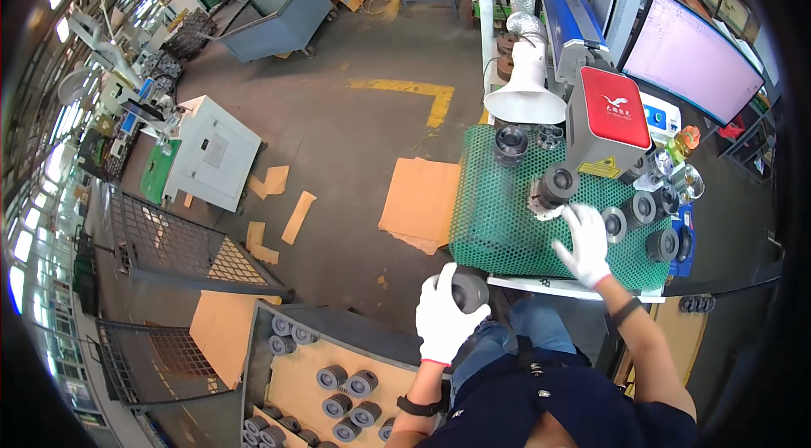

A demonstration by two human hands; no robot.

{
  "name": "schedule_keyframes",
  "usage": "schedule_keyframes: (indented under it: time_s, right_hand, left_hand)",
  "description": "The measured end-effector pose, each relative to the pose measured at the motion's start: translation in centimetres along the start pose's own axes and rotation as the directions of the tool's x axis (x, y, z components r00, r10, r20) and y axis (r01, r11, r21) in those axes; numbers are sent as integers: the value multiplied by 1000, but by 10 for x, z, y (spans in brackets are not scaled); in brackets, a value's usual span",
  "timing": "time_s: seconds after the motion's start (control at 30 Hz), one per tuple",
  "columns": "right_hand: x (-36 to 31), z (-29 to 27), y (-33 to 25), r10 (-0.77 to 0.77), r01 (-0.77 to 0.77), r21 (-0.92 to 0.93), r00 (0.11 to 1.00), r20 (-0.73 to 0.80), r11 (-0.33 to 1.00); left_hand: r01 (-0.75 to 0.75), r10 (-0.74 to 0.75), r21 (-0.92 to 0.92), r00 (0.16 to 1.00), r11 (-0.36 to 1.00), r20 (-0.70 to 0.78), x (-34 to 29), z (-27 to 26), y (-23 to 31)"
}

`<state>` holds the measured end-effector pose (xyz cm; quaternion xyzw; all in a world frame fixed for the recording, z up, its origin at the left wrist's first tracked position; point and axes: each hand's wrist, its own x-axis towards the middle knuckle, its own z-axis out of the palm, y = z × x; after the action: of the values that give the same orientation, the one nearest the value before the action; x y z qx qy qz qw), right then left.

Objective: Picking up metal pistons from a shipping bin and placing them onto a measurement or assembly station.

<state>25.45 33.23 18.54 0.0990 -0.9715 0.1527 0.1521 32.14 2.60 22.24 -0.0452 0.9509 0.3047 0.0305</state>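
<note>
My left hand (446,318), in a white glove, is closed round a dark grey metal cylinder (468,292) in front of the bench's near edge. My right hand (583,247), also gloved, is over the green perforated mat (498,228) with thumb and fingers apart and nothing between them. Just beyond its fingertips, a dark cylinder with a bored end (558,185) lies on its side on a small pale holder (543,210), below the red-topped machine head (610,110). Whether the fingertips touch that cylinder I cannot tell. More cylinders (644,207) are grouped right of my hand.
A bin (287,313) lined with cardboard holds several similar cylinders (361,382) at the lower left. At the bench's far side are a white funnel-shaped hood (528,84) and a monitor (694,55). Cardboard (420,201) lies on the floor left of the bench.
</note>
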Motion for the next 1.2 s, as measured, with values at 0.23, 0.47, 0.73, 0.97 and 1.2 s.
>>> schedule_keyframes:
  time_s: [0.23, 0.47, 0.73, 0.97, 1.2]
  right_hand:
    - [-90, 23, 20, 229, -275, 235, 951, 207, 932]
    - [-113, 27, -13, 194, -729, 572, 665, 721, 375]
    - [-104, 27, -70, -283, -847, 429, 515, 809, -314]
    - [-50, 38, -83, -295, -822, 555, 502, 813, 127]
    - [63, 77, -64, -373, 320, 193, 801, 468, 928]
  left_hand:
    - [-156, 160, 63, 985, 986, -63, 1, -12, 25]
    - [-78, 77, 27, 997, 997, 28, -4, 13, 23]
    - [620, -97, -784, 779, -25, 620, -36, 54, 11]
    - [624, -178, -776, 757, -88, 629, -44, 85, -32]
    - [425, -323, -903, 866, 70, 382, -66, 107, -91]
